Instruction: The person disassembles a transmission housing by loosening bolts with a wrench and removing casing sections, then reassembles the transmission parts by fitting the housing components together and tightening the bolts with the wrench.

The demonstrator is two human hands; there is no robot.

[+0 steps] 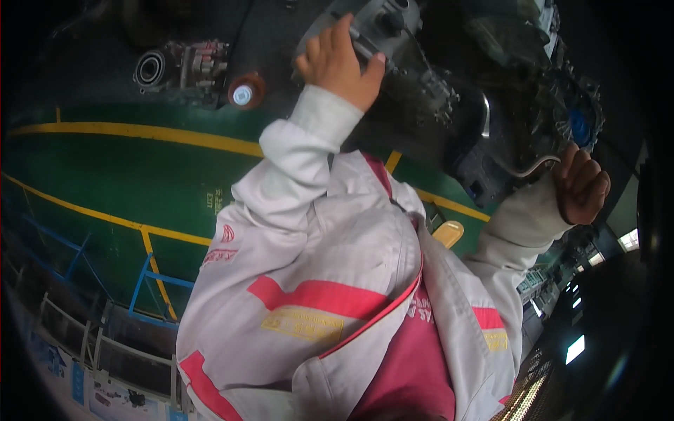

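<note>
Both hands are raised to a dark engine assembly (449, 105): the left hand (337, 63) is closed on a grey metal housing (382, 28), the right hand (581, 186) curled around a thin bent tube (533, 167), parts judged heavy, rigid, best gripped by solid edges.

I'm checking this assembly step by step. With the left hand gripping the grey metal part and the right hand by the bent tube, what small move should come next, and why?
Probably bring the right hand onto the bent metal tube. The left hand already grips the grey metal part of the dark engine assembly, while the right hand sits curled at the tube's end; whether it touches the tube cannot be told.
</note>
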